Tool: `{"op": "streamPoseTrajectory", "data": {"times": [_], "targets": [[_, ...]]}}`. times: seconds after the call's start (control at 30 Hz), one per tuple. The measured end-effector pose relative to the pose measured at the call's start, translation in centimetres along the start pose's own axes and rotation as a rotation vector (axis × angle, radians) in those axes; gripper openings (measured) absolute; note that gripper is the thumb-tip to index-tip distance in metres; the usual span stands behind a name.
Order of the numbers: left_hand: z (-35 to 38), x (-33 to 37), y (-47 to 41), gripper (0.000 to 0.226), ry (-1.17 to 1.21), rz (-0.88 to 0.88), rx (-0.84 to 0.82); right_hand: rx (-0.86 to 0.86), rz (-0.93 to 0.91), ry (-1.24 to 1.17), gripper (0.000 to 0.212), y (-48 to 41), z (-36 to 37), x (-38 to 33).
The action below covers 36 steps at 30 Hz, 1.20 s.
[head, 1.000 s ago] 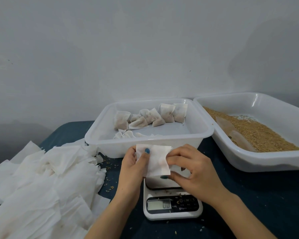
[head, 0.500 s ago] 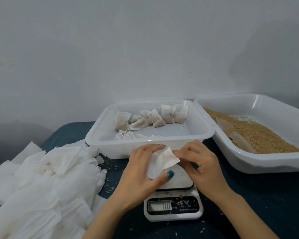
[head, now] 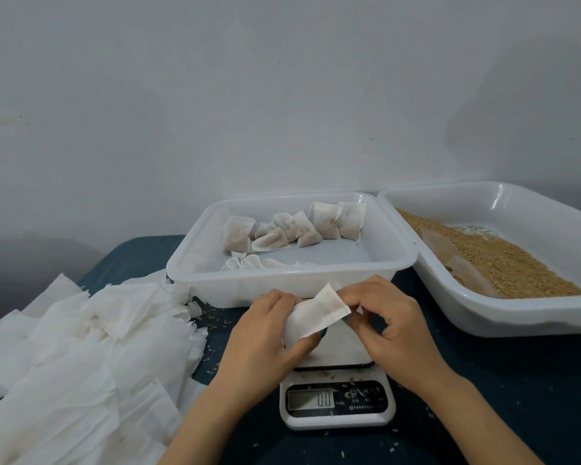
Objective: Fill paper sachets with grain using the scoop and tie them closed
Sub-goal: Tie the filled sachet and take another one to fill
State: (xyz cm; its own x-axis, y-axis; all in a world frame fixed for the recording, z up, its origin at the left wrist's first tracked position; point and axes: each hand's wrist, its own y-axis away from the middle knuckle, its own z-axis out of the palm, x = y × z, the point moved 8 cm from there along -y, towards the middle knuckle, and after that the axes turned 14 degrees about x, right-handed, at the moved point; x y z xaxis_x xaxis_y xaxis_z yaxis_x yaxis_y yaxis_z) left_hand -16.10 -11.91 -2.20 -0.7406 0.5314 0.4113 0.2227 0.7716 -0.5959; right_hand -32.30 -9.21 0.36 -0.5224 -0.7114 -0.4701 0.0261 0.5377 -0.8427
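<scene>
Left hand grips the flat white paper sachet, right hand pinches its mouth; spread it wide before scooping

The paper sachet is half buried: its lower end vanishes inside the curled fingers of the left hand, and its upper corner slips under the right hand's fingertips. Beneath both sets of fingers the scale's platform is mostly covered, and its button labels are too small to read. Right of the fingers the grain tray runs off the edge — left of them, so does the paper pile.
</scene>
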Motion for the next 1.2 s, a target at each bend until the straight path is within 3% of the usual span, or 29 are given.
{"op": "streamPoseTrajectory", "data": {"times": [0.13, 0.4, 0.6, 0.7, 0.83, 0.9, 1.07, 1.13, 1.2], "targets": [[0.0, -0.1, 0.1, 0.028, 0.052, 0.000, -0.015, -0.029, -0.001, 0.003, 0.016, 0.3, 0.3, 0.0], [0.5, 0.5, 0.3, 0.038, 0.234, -0.051, -0.047, -0.073, -0.124, 0.050, 0.015, 0.5, 1.0, -0.8], [0.2, -0.7, 0.2, 0.031, 0.243, -0.115, -0.003, -0.037, -0.052, -0.008, 0.035, 0.0, 0.1, -0.9], [0.1, -1.2, 0.3, 0.028, 0.265, -0.159, 0.014, 0.119, -0.004, 0.044, 0.028, -1.0, -2.1, -0.6], [0.2, -1.4, 0.4, 0.027, 0.277, -0.182, 0.016, 0.389, 0.133, 0.396, 0.025, -2.8, -6.9, 2.1], [0.2, -1.4, 0.4, 0.027, 0.278, -0.183, 0.021, 0.332, 0.306, 0.620, 0.027, -3.6, -9.0, 5.1], [0.3, -1.5, 0.3, 0.027, 0.285, -0.179, 0.031, -0.076, 0.660, 0.950, 0.037, -3.8, -12.3, 11.9], [0.3, -1.5, 0.4, 0.028, 0.287, -0.178, 0.030, -0.203, 0.728, 1.000, 0.020, -3.5, -12.6, 13.2], [0.4, -1.5, 0.4, 0.028, 0.282, -0.181, 0.024, -0.281, 0.743, 1.054, 0.026, -3.5, -12.5, 13.9]]}}
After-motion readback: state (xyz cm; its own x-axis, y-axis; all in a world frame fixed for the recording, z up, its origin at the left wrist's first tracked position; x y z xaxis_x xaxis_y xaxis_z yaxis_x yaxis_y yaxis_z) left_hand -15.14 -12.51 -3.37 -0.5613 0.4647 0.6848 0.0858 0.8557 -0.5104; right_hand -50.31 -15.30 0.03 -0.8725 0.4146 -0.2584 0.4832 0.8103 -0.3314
